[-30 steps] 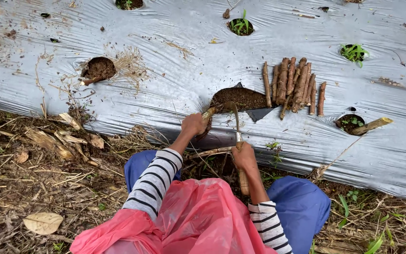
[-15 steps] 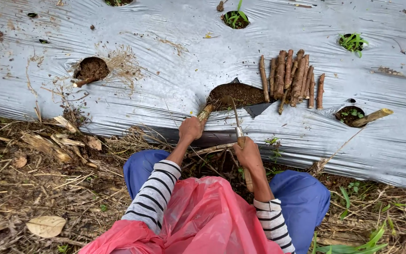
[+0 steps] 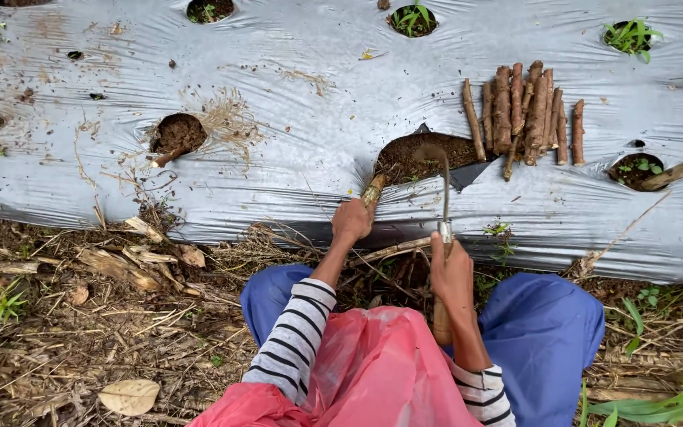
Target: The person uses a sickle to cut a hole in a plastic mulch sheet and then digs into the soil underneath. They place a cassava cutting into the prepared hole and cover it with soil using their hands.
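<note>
Silver mulch film (image 3: pixel 294 158) covers a raised bed, with dry litter on the near ground. The left hand (image 3: pixel 352 221) is closed around a stem cutting (image 3: pixel 372 190) whose far end meets the soil of a torn hole (image 3: pixel 413 156). The right hand (image 3: pixel 452 273) grips a sickle (image 3: pixel 444 190), its blade over the hole. A bundle of sticks (image 3: pixel 525 115) lies just right of the hole.

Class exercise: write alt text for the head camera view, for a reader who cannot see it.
A crouching person's left hand holds a stem cutting at a soil-filled hole in silver plastic mulch, while the right hand grips a curved-bladed tool reaching into that hole. A bundle of cuttings lies beside it.
</note>
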